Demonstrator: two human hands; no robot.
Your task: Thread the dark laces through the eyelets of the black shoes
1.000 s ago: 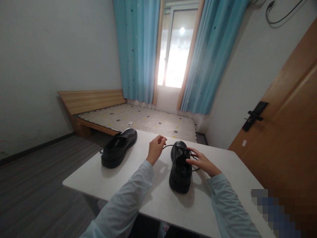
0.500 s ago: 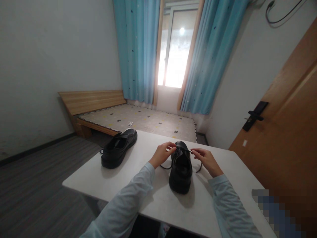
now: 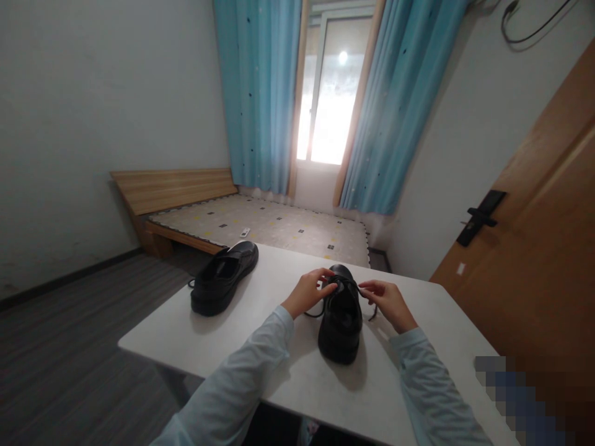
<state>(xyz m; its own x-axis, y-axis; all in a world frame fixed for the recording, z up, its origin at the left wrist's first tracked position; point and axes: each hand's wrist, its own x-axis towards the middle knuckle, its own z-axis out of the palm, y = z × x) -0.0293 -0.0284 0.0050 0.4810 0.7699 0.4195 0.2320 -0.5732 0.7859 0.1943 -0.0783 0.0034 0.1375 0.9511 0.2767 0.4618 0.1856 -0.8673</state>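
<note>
A black lace-up shoe (image 3: 339, 344) stands on the white table with its heel toward me and toe away. My left hand (image 3: 309, 292) is at the left of its lacing, thumb and forefinger closed on the black shoelace (image 3: 314, 315) over the tongue; the fingertips partly hide the lace. On the other side, my right hand (image 3: 388, 300) pinches the lace near the shoe's right edge, and a loose end hangs below those fingers. A second black shoe (image 3: 211, 300) rests to the left, angled, touched by neither hand.
The white table (image 3: 279, 260) spans the space before me. Beyond it stands a low bed (image 3: 260, 214) with a patterned mattress and a small white remote (image 3: 245, 233). Blue curtains (image 3: 264, 93) flank a bright window. A wooden door (image 3: 534, 248) is at right.
My left thumb has shifted right and slightly down over the lacing, and a gap shows between thumb and forefinger. My right fingers have drawn slightly lower with the lace. Both shoes stay put.
</note>
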